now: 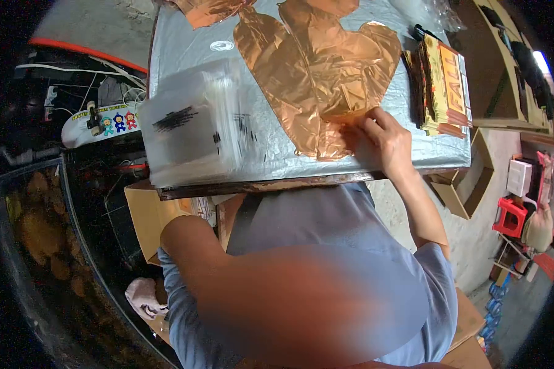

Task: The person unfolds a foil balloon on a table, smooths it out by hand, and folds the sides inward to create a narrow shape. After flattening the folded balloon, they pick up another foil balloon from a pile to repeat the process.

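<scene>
Blue-sleeved left arm (pixel 197 258) is bent near the camera, its hand hidden. On the grey surface (pixel 184 43), the crumpled copper foil balloon (pixel 317 67) is pinched at its lower edge by the right hand (pixel 381 141) fingers (pixel 360 126).

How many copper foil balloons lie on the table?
2: one large copper foil balloon under the right hand, another at the top edge, partly cut off. More may be hidden.

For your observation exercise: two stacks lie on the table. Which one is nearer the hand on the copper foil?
The printed card stack marked FALL, at the table's right edge beside the right hand. The clear bag stack lies farther away, left of the foil.
</scene>
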The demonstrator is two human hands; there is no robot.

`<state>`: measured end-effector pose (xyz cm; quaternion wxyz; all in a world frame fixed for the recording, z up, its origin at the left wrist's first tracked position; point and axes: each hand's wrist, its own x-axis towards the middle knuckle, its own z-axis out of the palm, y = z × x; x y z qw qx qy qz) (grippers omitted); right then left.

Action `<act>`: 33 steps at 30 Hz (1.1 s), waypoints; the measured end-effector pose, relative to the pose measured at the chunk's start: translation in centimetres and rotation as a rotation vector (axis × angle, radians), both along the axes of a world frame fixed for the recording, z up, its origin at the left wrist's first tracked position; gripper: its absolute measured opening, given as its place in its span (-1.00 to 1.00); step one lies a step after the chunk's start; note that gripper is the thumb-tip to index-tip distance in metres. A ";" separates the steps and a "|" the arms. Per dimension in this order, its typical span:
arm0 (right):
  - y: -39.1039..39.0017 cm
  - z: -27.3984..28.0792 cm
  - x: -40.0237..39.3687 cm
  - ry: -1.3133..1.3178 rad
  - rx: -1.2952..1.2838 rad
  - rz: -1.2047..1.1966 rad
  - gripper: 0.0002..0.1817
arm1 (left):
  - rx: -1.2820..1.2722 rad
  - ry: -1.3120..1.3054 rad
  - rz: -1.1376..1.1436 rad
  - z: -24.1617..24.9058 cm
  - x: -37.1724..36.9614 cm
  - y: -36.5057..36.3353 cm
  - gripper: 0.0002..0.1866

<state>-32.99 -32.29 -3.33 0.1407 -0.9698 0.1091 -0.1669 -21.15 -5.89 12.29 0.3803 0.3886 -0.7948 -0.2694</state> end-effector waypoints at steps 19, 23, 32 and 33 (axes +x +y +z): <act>2.8 -0.7 -0.8 0.096 0.001 0.124 -0.81 | -0.082 0.001 0.018 -0.8 -0.1 0.0 -0.35; 2.8 -1.0 -1.0 0.094 -0.022 0.116 -0.81 | -0.107 -0.006 0.033 -0.9 -0.3 0.1 -0.34; 3.0 0.0 -1.0 0.073 0.023 0.096 -0.81 | -0.026 -0.052 -0.083 -0.2 0.9 -0.1 -0.46; 3.1 0.4 -1.0 0.079 0.035 0.081 -0.82 | -0.031 -0.041 -0.099 -0.3 0.9 -0.2 -0.47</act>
